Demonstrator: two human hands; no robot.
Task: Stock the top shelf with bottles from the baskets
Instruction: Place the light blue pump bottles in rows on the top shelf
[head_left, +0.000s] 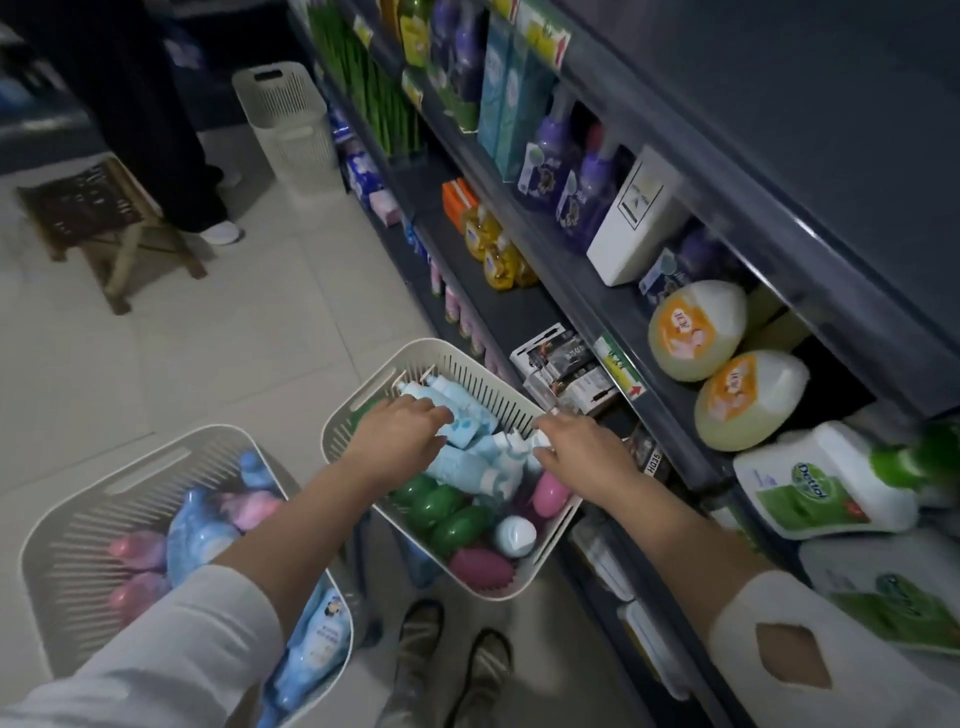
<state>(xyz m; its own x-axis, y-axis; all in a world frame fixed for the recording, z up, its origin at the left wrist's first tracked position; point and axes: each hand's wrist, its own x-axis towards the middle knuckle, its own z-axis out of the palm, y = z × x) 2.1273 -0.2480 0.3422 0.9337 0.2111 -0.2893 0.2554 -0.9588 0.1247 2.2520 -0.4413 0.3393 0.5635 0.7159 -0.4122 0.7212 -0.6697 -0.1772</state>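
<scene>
Fingers (439, 415) of the left hand (400, 431) curl over a pale-blue plastic bottle (467, 434). The right hand (576, 452) pinches a second blue bottle (511, 448) at its white end. Both lie in the cream slatted plastic basket (358, 402) beside the shelving. The bottles are probably light, rigid and slick, best gripped mid-body. About five blue, three green and two pink bottles are visible.

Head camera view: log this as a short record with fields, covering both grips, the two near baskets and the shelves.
left grip: lies on the pale blue bottles; hold unclear
right grip: fingers curled round the capped end of one pale blue bottle
right basket: pale blue bottles on top, green bottles and pink bottles below
left basket: blue and pink packs
shelves: already hold goods; a Dettol bottle lies near the right arm
</scene>
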